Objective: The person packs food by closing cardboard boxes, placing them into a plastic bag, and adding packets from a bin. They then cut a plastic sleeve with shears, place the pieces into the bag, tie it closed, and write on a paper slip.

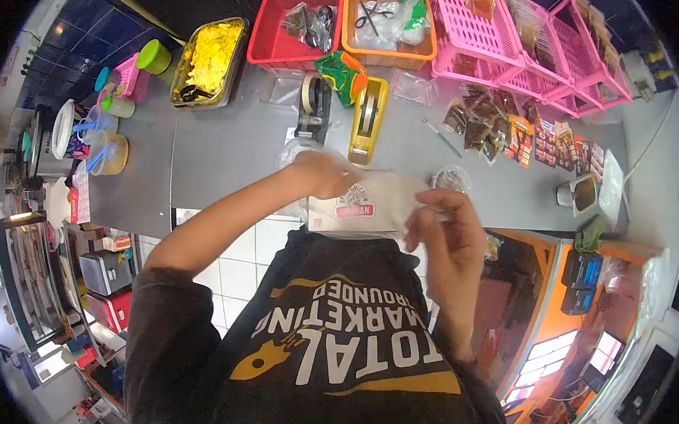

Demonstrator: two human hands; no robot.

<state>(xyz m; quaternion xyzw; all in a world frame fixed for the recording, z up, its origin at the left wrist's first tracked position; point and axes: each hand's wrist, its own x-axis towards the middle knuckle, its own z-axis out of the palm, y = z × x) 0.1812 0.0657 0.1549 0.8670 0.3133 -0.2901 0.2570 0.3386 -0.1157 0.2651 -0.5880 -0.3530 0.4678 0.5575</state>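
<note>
A white paper food box (359, 205) with a red and black printed logo is held in front of my shirt at the counter's front edge. Clear plastic (389, 234) shows along its lower edge, seemingly a bag around it. My left hand (322, 175) grips the box's upper left corner, its fingers slightly blurred. At the right side, my right hand (449, 230) has its thumb and fingers curled close together by the plastic; what they pinch is too small to make out. Just beyond the box are a yellow tape dispenser (369, 120) and a black tape dispenser (313, 109).
Along the back stand a red basket (266, 33), an orange basket (419, 60) and pink racks (475, 34). A tray of yellow food (211, 56) sits left. Sauce packets (481, 123) and a small metal-looking bowl (452, 178) lie right. Plastic tubs (110, 155) line the left end.
</note>
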